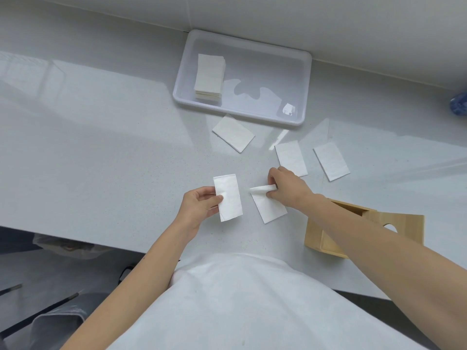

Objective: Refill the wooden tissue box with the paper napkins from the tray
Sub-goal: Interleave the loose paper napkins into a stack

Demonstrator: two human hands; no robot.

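My left hand (199, 205) pinches the left edge of a folded white napkin (228, 198), held just above the counter. My right hand (286, 188) grips the lifted top corner of a second napkin (269, 207) that lies on the counter. The wooden tissue box (364, 231) rests on its side at the right, partly hidden under my right forearm, its oval slot facing right. A stack of napkins (209, 78) sits in the left end of the white plastic tray (307, 79) at the back.
Three more single napkins lie loose on the white counter: one (233, 133) just in front of the tray, two (290, 157) (331, 160) to the right. A blue object (458, 103) shows at the far right edge. The counter's front edge runs just before my body.
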